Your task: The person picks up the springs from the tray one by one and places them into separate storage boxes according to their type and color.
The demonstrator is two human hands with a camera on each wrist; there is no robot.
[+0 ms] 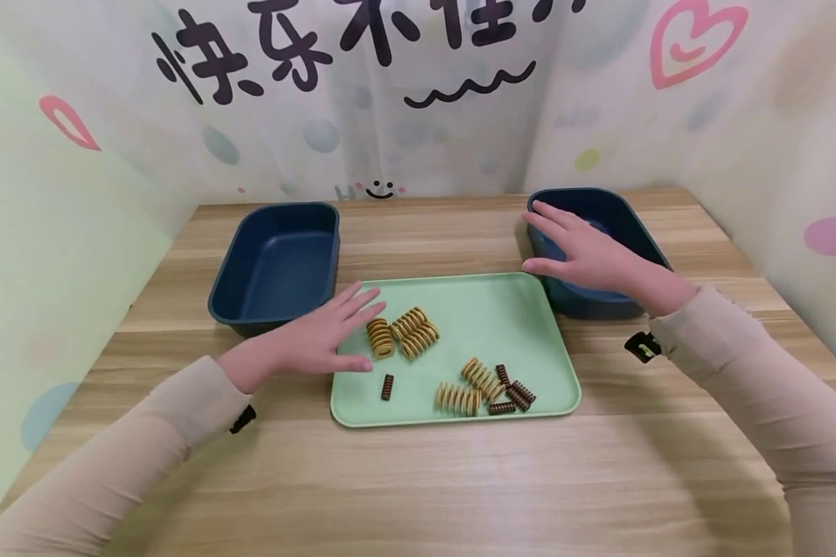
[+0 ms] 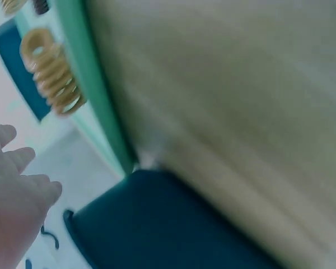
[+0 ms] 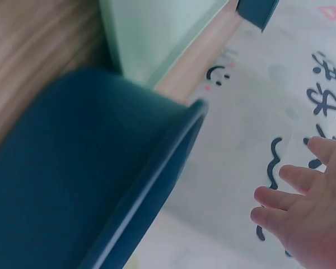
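Observation:
A light green tray (image 1: 488, 309) lies mid-table with brass-coloured coil springs and small dark brown springs on it. My left hand (image 1: 313, 336) hovers over the tray's left edge, fingers spread and holding nothing. Closest to it are a cluster of brass springs (image 1: 414, 333) and a lone dark spring (image 1: 387, 387). One brass spring (image 2: 53, 73) also shows in the left wrist view. More brass springs (image 1: 458, 398) and several dark springs (image 1: 521, 395) sit at the tray's front right. Over the right blue bin (image 1: 599, 305), my right hand (image 1: 588, 251) is outstretched with nothing in it.
A second blue bin (image 1: 275, 263) stands to the left of the tray, close to its back left corner. Behind the wooden table (image 1: 425, 480) hangs a printed white curtain (image 1: 418, 139). The right bin partly lies beneath the right hand and wrist.

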